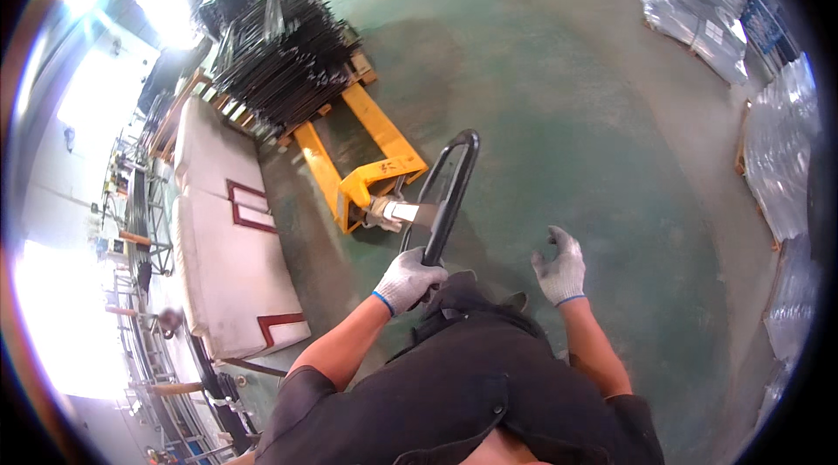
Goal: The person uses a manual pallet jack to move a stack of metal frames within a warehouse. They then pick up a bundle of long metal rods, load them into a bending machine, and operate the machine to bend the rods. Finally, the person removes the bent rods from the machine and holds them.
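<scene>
Pallet jack handle (449, 194): black loop tiller, tilted back toward me, rising from the jack's head near the middle of the floor. My left hand (407, 278), in a grey knit glove with a blue cuff, is wrapped tight around the lower left side of the loop, fingers fully closed on it. My right hand (560, 270), same glove, is off the handle to its right, fingers loosely curled and half open, holding nothing, nothing touching it.

Yellow pallet jack (362, 164): forks run away from me toward the upper left and sit under a wooden pallet (349, 81). The pallet carries a stack of black metal frames (279, 55), piled high and slightly fanned. The jack's head with its grey pump block is just beyond the base of the handle.

Green floor (567, 116): painted concrete, worn to grey in patches around the jack.

Left of the jack, along the left edge of the floor: big white padded panels with dark red trim (227, 238), lying flat, close beside the pallet. Further left, metal racking and pipework, washed out by bright light, detail unreadable.

Far side and right edge of the floor: pallets of goods in clear shrink-wrap (698, 3), well apart from the jack, several more stacked down the right edge.

Bottom of view: my black shirt and bare forearms.
</scene>
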Motion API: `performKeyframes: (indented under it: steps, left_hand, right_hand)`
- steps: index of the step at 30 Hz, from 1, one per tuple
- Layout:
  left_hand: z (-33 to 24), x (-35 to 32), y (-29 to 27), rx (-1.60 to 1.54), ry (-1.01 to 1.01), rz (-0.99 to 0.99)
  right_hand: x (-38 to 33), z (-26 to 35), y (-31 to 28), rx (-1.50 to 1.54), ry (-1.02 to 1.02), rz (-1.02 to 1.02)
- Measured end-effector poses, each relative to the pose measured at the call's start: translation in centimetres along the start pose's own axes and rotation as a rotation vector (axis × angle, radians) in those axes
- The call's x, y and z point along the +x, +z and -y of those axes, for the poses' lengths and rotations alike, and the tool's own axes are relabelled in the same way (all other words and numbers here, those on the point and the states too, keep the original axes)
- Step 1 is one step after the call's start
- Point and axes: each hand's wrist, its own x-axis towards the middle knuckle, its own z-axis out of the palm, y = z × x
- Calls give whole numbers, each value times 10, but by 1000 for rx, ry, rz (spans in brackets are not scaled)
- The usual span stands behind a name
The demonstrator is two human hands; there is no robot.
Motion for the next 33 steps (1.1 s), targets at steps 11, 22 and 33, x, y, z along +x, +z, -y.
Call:
performKeyframes:
  steps: [11,22,33]
  left_hand:
    - [-231,168,217,-596,74,45]
    - [-488,386,426,-893,8,-145]
    - [-751,609,595,-1056,-83,-169]
  right_hand:
    - [213,-172,-155,208,75,-52]
    - [366,-545,-302,5,690,-5]
    - [480,-852,-362,-521,539,861]
